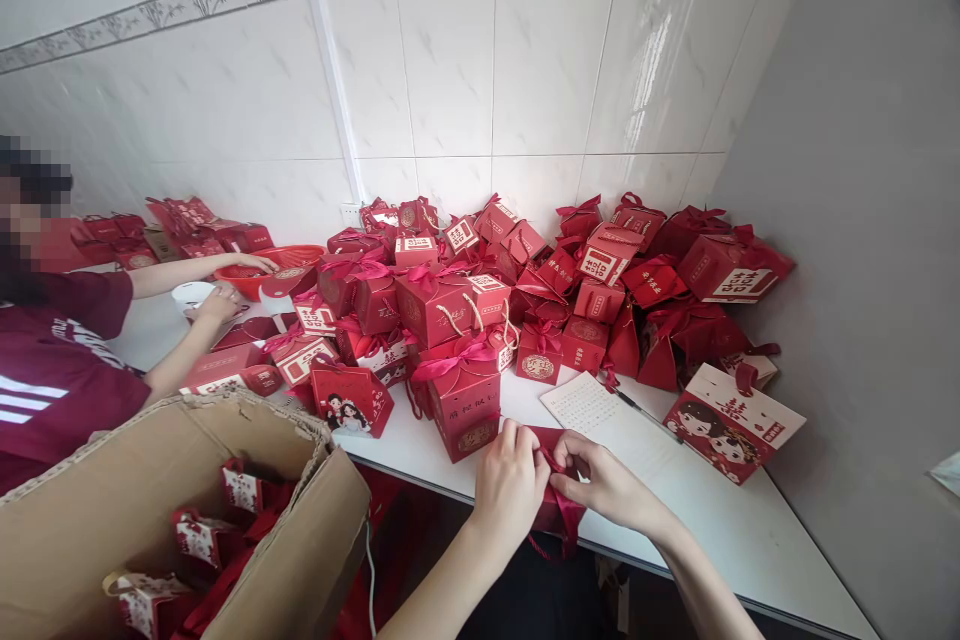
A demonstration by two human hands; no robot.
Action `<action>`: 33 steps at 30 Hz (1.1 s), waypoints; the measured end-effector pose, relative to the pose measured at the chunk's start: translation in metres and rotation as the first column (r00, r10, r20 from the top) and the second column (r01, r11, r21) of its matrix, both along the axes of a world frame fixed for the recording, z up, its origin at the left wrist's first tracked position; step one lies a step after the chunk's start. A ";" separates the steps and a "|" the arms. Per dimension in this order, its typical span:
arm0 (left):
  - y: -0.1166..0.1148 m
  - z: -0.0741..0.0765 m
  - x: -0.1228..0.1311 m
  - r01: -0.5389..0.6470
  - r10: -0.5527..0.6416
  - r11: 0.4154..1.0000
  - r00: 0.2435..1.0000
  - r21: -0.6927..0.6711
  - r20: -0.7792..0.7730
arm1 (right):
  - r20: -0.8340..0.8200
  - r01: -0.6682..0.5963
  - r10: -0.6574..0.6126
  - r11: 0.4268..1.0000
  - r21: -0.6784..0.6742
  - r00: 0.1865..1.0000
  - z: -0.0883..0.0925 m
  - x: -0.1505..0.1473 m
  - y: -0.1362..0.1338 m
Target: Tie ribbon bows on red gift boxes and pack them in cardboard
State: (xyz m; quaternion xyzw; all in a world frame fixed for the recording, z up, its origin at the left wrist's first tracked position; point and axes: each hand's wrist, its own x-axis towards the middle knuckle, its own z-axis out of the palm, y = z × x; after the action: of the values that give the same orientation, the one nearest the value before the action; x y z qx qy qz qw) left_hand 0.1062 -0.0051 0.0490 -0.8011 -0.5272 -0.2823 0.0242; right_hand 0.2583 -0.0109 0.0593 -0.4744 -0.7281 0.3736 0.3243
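Fingers (571,489) of the right hand (606,487) and of the left hand (507,477) are drawn in narrow, pinching a dark red ribbon (568,518) between their tips. The red gift box (548,516) it belongs to sits at the near edge of the white table (739,530); whether table or lap bears it I cannot tell. Taking that box as the centre of a clock, its ribboned top points up, a side faces 6 o'clock, and a ribbon tail hangs down that way. The hands cover its ends, so the run of its long axis cannot be read. The left forearm comes in from between 7 and 8 o'clock, back of the hand uppermost, fingers curled over; the right comes from 4 o'clock, wrist bent, thumb and forefinger reaching inward. A taller red box (463,412) stands close by toward 10 o'clock, a written sheet (581,404) lies toward 1, and a cartoon-printed box (731,425) toward 3. A cardboard carton (150,450) fills 9 o'clock.
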 end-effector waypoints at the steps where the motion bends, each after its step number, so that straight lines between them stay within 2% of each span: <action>1: 0.000 0.000 0.000 -0.005 0.005 1.000 1.000 -0.006 0.003 | -0.041 -0.003 0.002 1.000 -0.021 0.999 -0.002 0.000 0.000; 5: -0.002 0.003 0.000 -0.032 0.032 0.998 0.999 -0.047 0.002 | -0.245 0.008 -0.033 0.995 -0.100 0.969 -0.008 0.000 0.001; 9: -0.001 0.007 0.000 -0.056 0.057 0.991 0.998 -0.123 0.003 | -0.364 0.128 -0.163 0.985 -0.120 0.917 -0.009 -0.007 0.001; 13: 0.002 0.012 0.000 -0.062 0.091 0.971 0.989 -0.232 0.117 | -0.488 0.351 -0.407 0.913 -0.207 0.772 -0.012 -0.018 0.001; 15: 0.004 0.012 -0.002 -0.063 0.124 0.961 0.968 -0.269 0.219 | -0.532 0.402 -0.471 0.881 -0.248 0.704 -0.013 -0.022 0.000; 18: 0.006 0.007 -0.003 -0.048 0.166 0.959 0.894 -0.281 0.415 | -0.522 0.437 -0.498 0.865 -0.245 0.693 -0.014 -0.024 -0.002; 21: 0.006 -0.001 -0.004 -0.006 0.181 0.962 0.762 -0.273 0.621 | -0.467 0.499 -0.538 0.839 -0.218 0.701 -0.016 -0.021 -0.002; 23: 0.006 -0.006 -0.003 0.024 0.182 0.962 0.684 -0.271 0.706 | -0.482 0.498 -0.548 0.833 -0.241 0.684 -0.019 -0.018 -0.001; 24: 0.006 -0.007 -0.002 0.034 0.172 0.965 0.668 -0.261 0.724 | -0.516 0.475 -0.536 0.841 -0.258 0.668 -0.021 -0.017 -0.001; 26: 0.006 -0.009 -0.002 0.044 0.125 0.975 0.702 -0.218 0.701 | -0.614 0.399 -0.489 0.870 -0.291 0.619 -0.024 -0.015 0.001; 29: 0.007 -0.008 -0.004 0.066 0.034 0.986 0.814 -0.151 0.579 | -0.710 0.325 -0.436 0.898 -0.298 0.553 -0.026 -0.011 0.002; 33: 0.006 0.002 -0.009 0.092 0.013 0.975 0.885 -0.201 0.466 | -0.740 0.317 -0.404 0.910 -0.266 0.538 -0.020 -0.002 -0.004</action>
State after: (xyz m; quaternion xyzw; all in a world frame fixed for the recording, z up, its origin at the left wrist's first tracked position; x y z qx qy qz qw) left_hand 0.0969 0.0009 0.0512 -0.7186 -0.5288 -0.4068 -0.1961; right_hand 0.2559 -0.0145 0.0395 -0.4193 -0.3803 0.5026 0.6534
